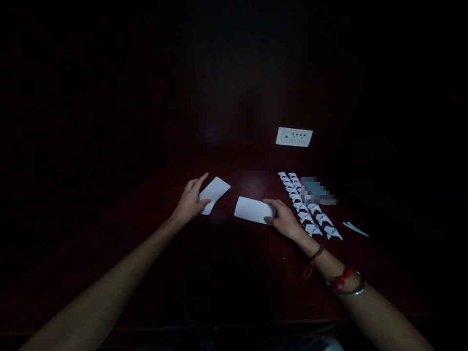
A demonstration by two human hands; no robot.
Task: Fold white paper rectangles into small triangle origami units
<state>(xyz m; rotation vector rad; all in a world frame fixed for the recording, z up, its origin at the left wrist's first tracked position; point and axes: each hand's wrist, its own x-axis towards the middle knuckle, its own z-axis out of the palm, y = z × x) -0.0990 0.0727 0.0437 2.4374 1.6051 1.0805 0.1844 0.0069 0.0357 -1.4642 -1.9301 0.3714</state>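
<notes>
My left hand (190, 201) grips a white piece of paper (216, 191) by its left side, thumb on top and fingers behind. The sheet is tilted and slightly bent. My right hand (283, 217) pinches the right end of a second white piece of paper (252, 209), a rectangle held just right of the first one. A gap separates the two papers. Close to my right hand, small folded white paper pieces (302, 214) stand in two rows running away from me.
The dark red table (219, 273) meets a dark wall with a white socket plate (294, 137). Behind the folded pieces lies a blurred-out bluish item (317, 190). Two thin pale strips (356, 229) rest at the right. The surroundings are very dark.
</notes>
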